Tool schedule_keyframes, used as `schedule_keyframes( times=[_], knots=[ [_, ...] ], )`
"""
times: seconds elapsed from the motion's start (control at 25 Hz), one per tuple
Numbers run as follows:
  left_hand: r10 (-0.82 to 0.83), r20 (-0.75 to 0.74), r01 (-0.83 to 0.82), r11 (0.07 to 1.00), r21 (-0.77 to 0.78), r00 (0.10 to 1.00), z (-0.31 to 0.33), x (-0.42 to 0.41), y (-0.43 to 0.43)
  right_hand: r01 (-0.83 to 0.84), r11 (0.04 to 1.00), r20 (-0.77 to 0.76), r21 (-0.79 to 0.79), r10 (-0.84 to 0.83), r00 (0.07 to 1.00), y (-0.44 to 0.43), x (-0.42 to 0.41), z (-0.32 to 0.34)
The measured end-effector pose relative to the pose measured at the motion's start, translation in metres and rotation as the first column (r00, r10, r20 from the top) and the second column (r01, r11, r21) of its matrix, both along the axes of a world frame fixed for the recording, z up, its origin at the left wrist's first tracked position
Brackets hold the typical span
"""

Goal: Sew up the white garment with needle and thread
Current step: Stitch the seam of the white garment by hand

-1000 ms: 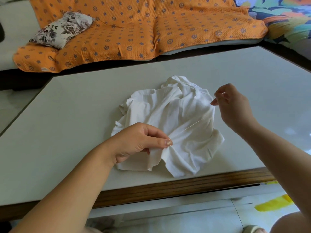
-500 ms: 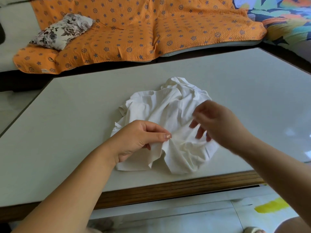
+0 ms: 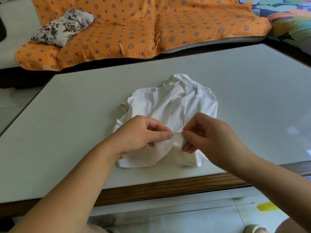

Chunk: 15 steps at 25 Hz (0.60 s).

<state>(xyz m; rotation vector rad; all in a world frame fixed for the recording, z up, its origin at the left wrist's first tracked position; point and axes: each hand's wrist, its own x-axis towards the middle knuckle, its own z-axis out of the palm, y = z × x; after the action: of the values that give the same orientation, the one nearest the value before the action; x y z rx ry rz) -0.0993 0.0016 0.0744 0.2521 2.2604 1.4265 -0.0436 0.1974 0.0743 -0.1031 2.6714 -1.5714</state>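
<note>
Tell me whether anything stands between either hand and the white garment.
Nothing visible does. The left hand and the right hand both pinch one raised fold of the white garment, which lies on the table.

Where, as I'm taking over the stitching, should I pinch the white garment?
Pinch the raised fold on the near edge of the white garment, coming from the near side of the table: the left hand and right hand hold it up as a ridge; the rest lies crumpled.
</note>
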Motion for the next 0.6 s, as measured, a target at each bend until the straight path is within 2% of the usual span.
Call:
schedule_keyframes(
  times=[0.12,0.4,0.6],
  knots=[
    [0.012,-0.044,-0.012,1.0,-0.003,0.999,0.001,-0.001,-0.003,-0.025,0.998,-0.005,0.053,0.026,1.0,0.01,-0.001,0.003],
    [-0.013,-0.031,0.014,0.999,0.037,0.999,0.001,0.005,0.001,0.007,0.999,0.012,-0.042,-0.007,1.0,0.014,-0.001,0.003],
    [0.021,-0.067,-0.021,1.0,0.012,0.998,0.001,0.007,0.004,-0.01,1.0,0.009,0.009,0.01,1.0,0.015,0.001,0.005]
  ],
)
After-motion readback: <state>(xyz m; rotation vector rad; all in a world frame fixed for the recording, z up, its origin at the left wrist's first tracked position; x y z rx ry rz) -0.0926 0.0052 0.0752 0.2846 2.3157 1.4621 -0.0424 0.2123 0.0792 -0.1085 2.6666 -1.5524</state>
